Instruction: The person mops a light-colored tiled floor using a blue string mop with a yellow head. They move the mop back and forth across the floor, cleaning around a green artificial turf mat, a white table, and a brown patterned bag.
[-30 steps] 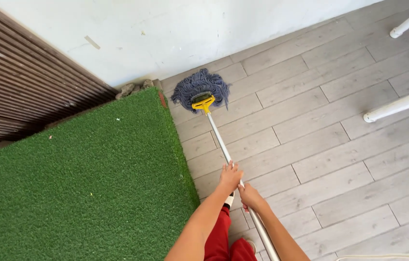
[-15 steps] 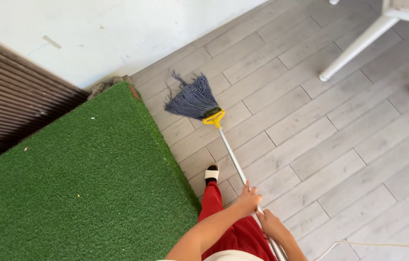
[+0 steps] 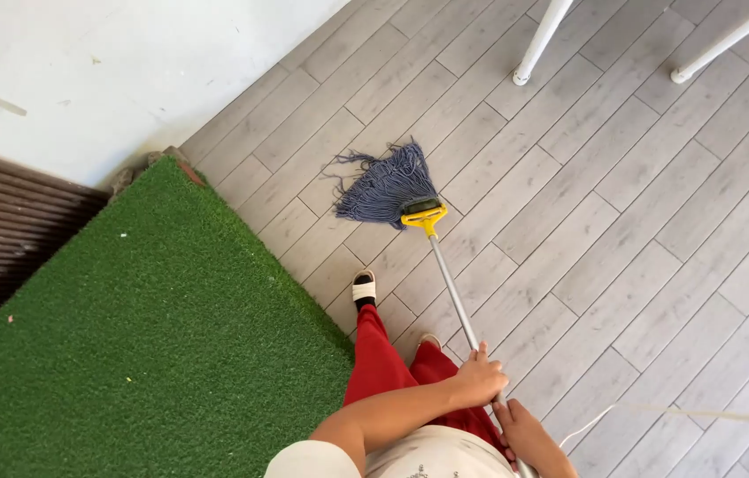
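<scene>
Since the earlier frames the mop head (image 3: 388, 184) has come away from the corner by the wall and the green turf, and now lies out on the grey plank floor (image 3: 622, 230), its blue strands fanned toward the upper left; the view has swung too, so two white furniture legs (image 3: 541, 42) stand at the top right. The yellow clamp (image 3: 425, 215) joins the strands to the metal handle (image 3: 454, 296), which slants down and right to the person. The left hand (image 3: 479, 379) is wrapped around the handle, fingers curled shut on it, and the right hand (image 3: 527, 435) grips the same handle just below (its fingertips are partly hidden at the frame's edge). Red trousers (image 3: 383, 363) and a black-and-white sandal (image 3: 363, 289) show beside the artificial grass mat (image 3: 144, 345), which touches the wall (image 3: 100, 71) at its far corner.
</scene>
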